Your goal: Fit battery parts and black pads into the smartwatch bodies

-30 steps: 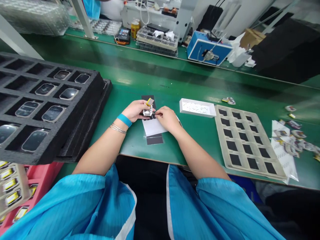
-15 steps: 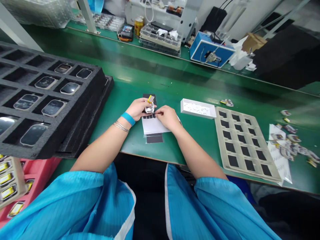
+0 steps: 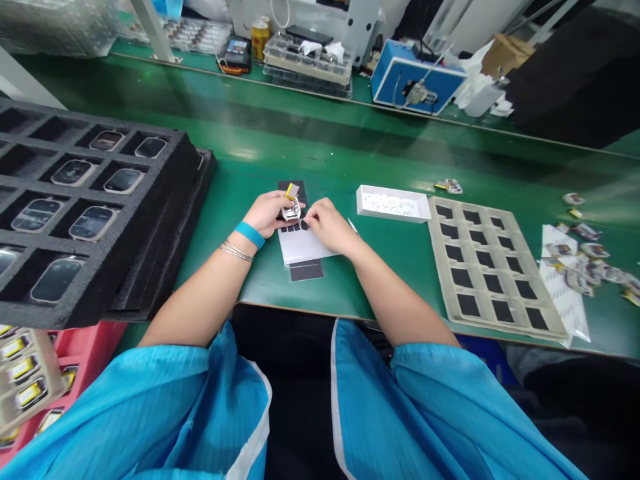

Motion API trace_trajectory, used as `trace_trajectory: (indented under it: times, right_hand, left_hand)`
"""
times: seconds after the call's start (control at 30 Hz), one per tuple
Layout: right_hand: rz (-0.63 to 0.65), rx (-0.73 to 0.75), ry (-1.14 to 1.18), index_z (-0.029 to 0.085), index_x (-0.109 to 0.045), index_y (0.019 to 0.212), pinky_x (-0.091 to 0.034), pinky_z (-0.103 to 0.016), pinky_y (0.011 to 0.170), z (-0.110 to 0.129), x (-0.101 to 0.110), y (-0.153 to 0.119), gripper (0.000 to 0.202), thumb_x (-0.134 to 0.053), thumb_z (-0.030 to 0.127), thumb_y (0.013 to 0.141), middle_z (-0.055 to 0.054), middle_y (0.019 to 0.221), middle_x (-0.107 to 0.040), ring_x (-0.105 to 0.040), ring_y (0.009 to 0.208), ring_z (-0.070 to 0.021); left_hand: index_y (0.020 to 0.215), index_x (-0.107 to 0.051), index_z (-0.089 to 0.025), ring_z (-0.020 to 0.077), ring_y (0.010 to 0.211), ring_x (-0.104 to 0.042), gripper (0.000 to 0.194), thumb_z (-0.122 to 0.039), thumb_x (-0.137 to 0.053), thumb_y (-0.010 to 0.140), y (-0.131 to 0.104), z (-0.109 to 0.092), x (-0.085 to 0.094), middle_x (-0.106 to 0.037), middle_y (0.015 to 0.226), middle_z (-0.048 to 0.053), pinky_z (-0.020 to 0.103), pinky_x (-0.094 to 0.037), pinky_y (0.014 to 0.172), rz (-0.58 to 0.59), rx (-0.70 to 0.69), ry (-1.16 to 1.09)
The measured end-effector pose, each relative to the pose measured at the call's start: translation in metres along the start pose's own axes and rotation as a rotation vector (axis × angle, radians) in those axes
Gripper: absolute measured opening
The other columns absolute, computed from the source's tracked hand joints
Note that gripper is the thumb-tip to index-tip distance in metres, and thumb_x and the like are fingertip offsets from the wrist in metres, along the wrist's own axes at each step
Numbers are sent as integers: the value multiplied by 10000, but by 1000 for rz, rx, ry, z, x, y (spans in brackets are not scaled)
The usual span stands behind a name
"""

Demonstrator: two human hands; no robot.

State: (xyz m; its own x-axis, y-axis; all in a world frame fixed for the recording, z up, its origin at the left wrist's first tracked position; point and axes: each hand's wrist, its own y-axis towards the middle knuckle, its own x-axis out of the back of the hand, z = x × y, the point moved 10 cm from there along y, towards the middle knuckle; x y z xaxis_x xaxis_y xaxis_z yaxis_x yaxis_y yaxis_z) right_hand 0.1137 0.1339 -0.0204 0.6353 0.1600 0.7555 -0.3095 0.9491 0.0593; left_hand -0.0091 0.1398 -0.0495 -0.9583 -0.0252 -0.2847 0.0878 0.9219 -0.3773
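Observation:
My left hand [image 3: 267, 217] is closed around a small silver device case [image 3: 291, 212], which looks like a smartwatch body, with a yellow-edged flap [image 3: 292, 191] sticking up from it. Under it lies a white sheet [image 3: 306, 249] bearing a row of small black pieces [image 3: 295, 227]. My right hand [image 3: 329, 227] is pinched at the right end of that row, its fingertips beside the last black piece. Whatever is between those fingertips is too small to make out. A slim pale tool [image 3: 353, 227] shows just behind the right hand.
Black foam trays [image 3: 165, 193] with watch-like screens stand at the left, above a red tray [image 3: 95, 347]. Rightward are a shallow white box [image 3: 367, 210], a beige compartment tray [image 3: 473, 260] with black pieces, and loose device parts [image 3: 595, 267]. A blue box [image 3: 395, 73] sits on the back shelf.
The view has shifted a little, moving the bench contents in the picture. Both hands keep nearly the same place over the sheet, the right fingertips still at the end of the black row.

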Motion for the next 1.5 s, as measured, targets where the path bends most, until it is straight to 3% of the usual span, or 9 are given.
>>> trace_trajectory:
  times: [0.1, 0.2, 0.4, 0.67, 0.93, 1.3, 1.43, 1.5]
  right_hand:
    - [-49, 79, 286, 187, -601, 786, -494, -361, 925, 1, 18, -5, 87, -579, 209, 867, -52, 944, -631, -616, 960, -189]
    - [-139, 52, 562, 190, -617, 769, -525, -348, 849, -7, 31, -9, 116, -654, 293, 810, -35, 878, -685, -643, 845, -172]
    - [-170, 48, 738, 187, -634, 692, -538, -331, 780, -8, 25, -9, 251, -821, 336, 618, -10, 772, -704, -660, 761, -167]
    - [-158, 67, 738, 194, -569, 795, -520, -292, 748, -3, 23, -9, 298, -803, 267, 625, 26, 748, -670, -639, 713, -130]
    - [-184, 77, 653, 201, -532, 777, -529, -299, 740, 1, 21, -10, 262, -757, 255, 654, 26, 749, -673, -648, 717, -136]
    - [-364, 201, 216, 215, -557, 769, -515, -335, 811, 22, 29, -24, 101, -640, 165, 796, 13, 799, -655, -626, 788, -165]
    - [-458, 258, 57, 207, -596, 867, -485, -442, 968, 26, 37, -26, 94, -673, 213, 814, -67, 1014, -641, -596, 1046, -249]
    - [-471, 225, 111, 201, -622, 1004, -493, -449, 979, 17, 41, -21, 251, -723, 270, 785, -99, 1168, -612, -573, 1124, -267]
  left_hand:
    - [799, -609, -136, 164, 686, -655, 159, -73, -649, 657, -1, -3, -1, -721, 794, 61, 437, -599, 797, -17, -22, 52]
    - [802, -618, -134, 147, 649, -640, 163, -68, -654, 658, -5, -8, -4, -702, 758, 43, 363, -606, 712, -22, -59, 99]
    - [880, -656, -120, 109, 567, -605, 203, -69, -661, 684, -14, -6, -20, -639, 668, -8, 251, -570, 560, 65, -42, 107]
    - [847, -656, -114, 110, 591, -617, 175, -78, -681, 678, -15, -3, -25, -651, 695, 3, 248, -584, 573, 104, -45, 118]
    - [819, -645, -108, 110, 598, -632, 125, -59, -638, 705, -15, -2, -26, -659, 699, 10, 228, -578, 561, 99, -46, 116]
    - [829, -643, -114, 101, 596, -622, 133, -59, -633, 708, -13, -2, -23, -644, 681, 2, 239, -591, 580, 80, -56, 77]
    - [822, -635, -116, 98, 590, -622, 123, -66, -631, 710, -14, -6, -21, -658, 706, 10, 228, -589, 558, 75, -78, 56]
    - [847, -641, -121, 107, 608, -639, 143, -83, -645, 709, -16, -7, -22, -676, 737, 19, 208, -575, 531, 83, -77, 80]
